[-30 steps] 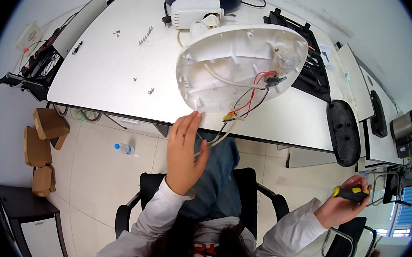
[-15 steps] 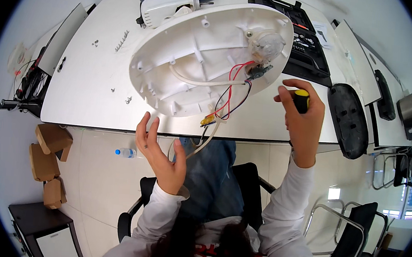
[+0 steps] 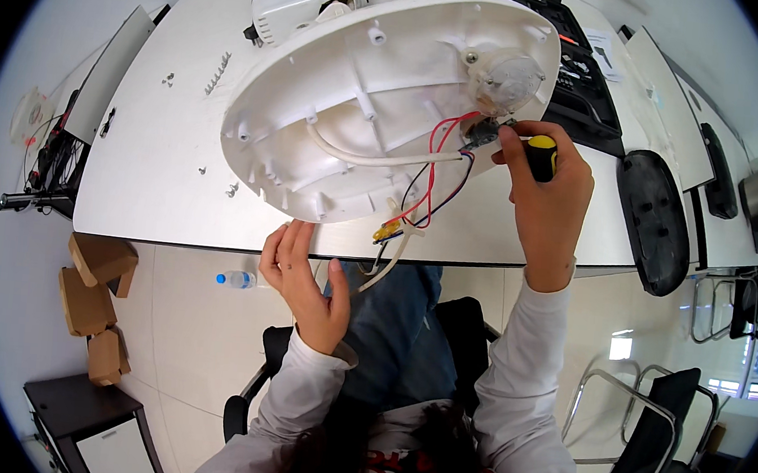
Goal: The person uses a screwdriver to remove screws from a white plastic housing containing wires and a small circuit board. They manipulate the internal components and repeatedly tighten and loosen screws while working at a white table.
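White sleeves reach up; the left hand [image 3: 301,277] has loose, spread fingers under the bench [image 3: 150,171] edge, holding nothing. The right hand [image 3: 544,201] grips a yellow screwdriver [image 3: 538,151] by the wires [image 3: 434,174] inside the big white shell [image 3: 365,82] on the bench

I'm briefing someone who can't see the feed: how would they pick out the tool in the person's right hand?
Start at the large white oval plastic shell lying hollow side up on the white table. At its right end, where red and black wires run out, the right hand grips a screwdriver. Its yellow and black handle is the only one near the shell; the other tools sit in the black case behind.
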A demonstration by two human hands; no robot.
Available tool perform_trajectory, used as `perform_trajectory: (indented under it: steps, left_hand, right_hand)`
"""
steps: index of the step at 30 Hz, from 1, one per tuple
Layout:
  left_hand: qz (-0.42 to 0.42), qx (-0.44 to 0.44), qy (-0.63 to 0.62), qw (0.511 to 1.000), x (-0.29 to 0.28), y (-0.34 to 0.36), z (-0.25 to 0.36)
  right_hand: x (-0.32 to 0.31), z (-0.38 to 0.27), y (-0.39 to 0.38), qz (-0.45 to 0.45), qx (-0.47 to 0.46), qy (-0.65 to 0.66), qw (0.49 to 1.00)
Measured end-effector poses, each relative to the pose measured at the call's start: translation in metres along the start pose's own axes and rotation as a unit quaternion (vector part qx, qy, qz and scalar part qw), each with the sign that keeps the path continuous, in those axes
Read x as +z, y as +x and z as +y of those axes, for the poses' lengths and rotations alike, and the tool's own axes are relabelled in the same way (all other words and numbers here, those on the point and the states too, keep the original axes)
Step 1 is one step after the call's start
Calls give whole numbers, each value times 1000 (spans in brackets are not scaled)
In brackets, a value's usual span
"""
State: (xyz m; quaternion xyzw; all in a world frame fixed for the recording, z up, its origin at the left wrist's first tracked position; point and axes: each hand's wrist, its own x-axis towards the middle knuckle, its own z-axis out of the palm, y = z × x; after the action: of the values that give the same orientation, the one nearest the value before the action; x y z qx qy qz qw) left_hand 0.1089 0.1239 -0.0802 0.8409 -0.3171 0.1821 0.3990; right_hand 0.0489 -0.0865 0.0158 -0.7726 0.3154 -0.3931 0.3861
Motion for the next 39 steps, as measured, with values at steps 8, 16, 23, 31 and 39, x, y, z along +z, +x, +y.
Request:
perform_trajectory:
  steps: [8, 16, 23, 31, 39]
  left_hand:
    - [-6, 6, 4, 1000, -1, 1, -1]
    - [-3, 3, -10, 1000, -4, 2, -3]
    - [-14, -2, -17, 1000, -5, 1, -2]
    - [142, -47, -286, 946, -8, 43, 14]
    - [124, -80, -357, 922, 7, 83, 3]
  right_hand:
    - [0, -3, 2, -10, -3, -4, 1000]
    - [0, -6, 5, -36, 27, 43, 998]
    - [0, -10, 7, -50, 47, 76, 995]
    - [0, -8, 8, -64, 58, 95, 992]
    - [1, -10, 10, -70, 60, 86, 992]
